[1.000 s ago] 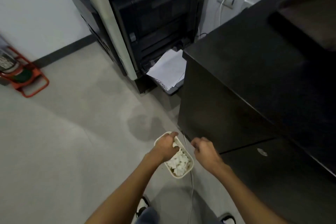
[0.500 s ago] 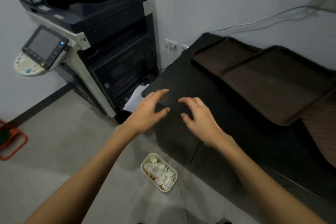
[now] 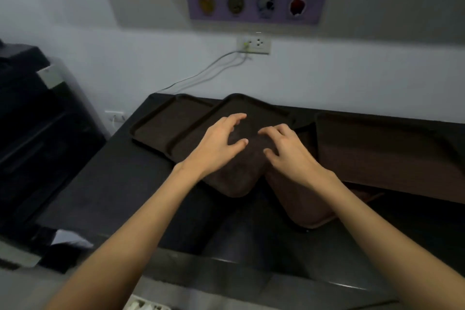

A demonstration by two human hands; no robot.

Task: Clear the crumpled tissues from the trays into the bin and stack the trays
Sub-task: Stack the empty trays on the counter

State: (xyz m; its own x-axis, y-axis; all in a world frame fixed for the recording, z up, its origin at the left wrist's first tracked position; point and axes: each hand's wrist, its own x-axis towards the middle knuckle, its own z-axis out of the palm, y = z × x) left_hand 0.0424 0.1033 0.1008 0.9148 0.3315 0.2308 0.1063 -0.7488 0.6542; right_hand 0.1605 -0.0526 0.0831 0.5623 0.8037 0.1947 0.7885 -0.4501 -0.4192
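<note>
Both hands hover, fingers spread, over the middle tray, gripping nothing.

The fingers [image 3: 236, 118] of the left hand [image 3: 219, 148] and those of the right hand [image 3: 289, 151] are splayed and lightly bent, with nothing in them; whether they touch the middle tray [image 3: 234, 181] I cannot tell. That tray lies askew, overlapping the left tray [image 3: 161, 126] and a third tray [image 3: 299, 199]; a far-right tray [image 3: 377, 153] sits beside them. No tissues show on any of them. To stack well, each hand should probably slide out to an opposite rim, lift the tray level and square its corners over the left tray. The near corner of the third tray sits close to the front edge of the counter [image 3: 120, 184], so pulling it forward risks a tip. There is open counter at front left; the wall [image 3: 327, 78] hems in the back and the copier [image 3: 30, 133] the left. The bin [image 3: 141, 306] just shows below.
</note>
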